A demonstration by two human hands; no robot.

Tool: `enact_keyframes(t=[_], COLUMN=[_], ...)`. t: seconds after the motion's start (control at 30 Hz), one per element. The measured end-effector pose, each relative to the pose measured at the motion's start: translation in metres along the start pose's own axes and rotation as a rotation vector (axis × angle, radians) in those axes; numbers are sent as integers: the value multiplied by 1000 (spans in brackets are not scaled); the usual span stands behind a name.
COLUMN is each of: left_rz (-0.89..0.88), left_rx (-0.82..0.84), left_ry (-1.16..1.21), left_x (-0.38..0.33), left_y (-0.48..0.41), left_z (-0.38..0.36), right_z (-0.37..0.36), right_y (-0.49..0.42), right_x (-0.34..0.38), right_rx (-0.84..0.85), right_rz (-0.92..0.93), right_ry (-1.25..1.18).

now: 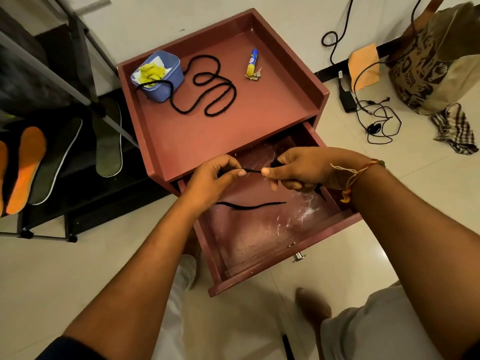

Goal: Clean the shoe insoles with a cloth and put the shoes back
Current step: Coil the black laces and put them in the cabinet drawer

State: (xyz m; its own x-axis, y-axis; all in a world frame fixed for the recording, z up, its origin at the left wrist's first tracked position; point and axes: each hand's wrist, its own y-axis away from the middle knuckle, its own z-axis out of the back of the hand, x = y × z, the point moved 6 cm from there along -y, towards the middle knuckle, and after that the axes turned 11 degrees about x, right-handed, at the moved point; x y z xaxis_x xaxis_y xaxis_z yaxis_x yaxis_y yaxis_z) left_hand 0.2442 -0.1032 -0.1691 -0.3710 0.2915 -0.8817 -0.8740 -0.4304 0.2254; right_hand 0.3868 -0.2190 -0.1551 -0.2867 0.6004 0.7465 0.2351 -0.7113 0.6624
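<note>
Standing over open drawer (272, 229) of reddish cabinet (207, 131), person is stretching short black lace (251, 171) between both hands: left hand (211, 178) pinching one end, right hand (298, 170) pinching other. Second lace (250, 205) lying in drawer. Insoles (26, 167) resting on rack at left. Bag (426, 71) print partly reading "mart"; glue stick (252, 62) label unreadable.

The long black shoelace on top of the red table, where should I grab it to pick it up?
Pinch the long black shoelace at its free end near the right loops, coming straight down from above. It lies flat in open curves there, away from the blue tub, which its other end rests against, so that grip lifts it without tipping the tub.
</note>
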Motion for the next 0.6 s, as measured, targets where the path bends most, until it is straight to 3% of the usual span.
enact_keyframes(t=[0.07,0.13,0.27,0.4,0.6], left_rz=[3,21,51,95,148], left_rx=[3,11,97,152,51], left_ry=[-29,-11,13,147,443], left_x=[4,9,6,3,6], left_y=[-1,-1,2,4,6], left_z=[1,2,-1,-8,-4], right_z=[5,17,38,42,45], right_y=[3,9,24,24,24], right_x=[2,3,5,8,4], right_rx=[-41,-196,-540,-610,-622], right_rz=[53,68,49,91,63], right_ry=[-70,-69,153,146,114])
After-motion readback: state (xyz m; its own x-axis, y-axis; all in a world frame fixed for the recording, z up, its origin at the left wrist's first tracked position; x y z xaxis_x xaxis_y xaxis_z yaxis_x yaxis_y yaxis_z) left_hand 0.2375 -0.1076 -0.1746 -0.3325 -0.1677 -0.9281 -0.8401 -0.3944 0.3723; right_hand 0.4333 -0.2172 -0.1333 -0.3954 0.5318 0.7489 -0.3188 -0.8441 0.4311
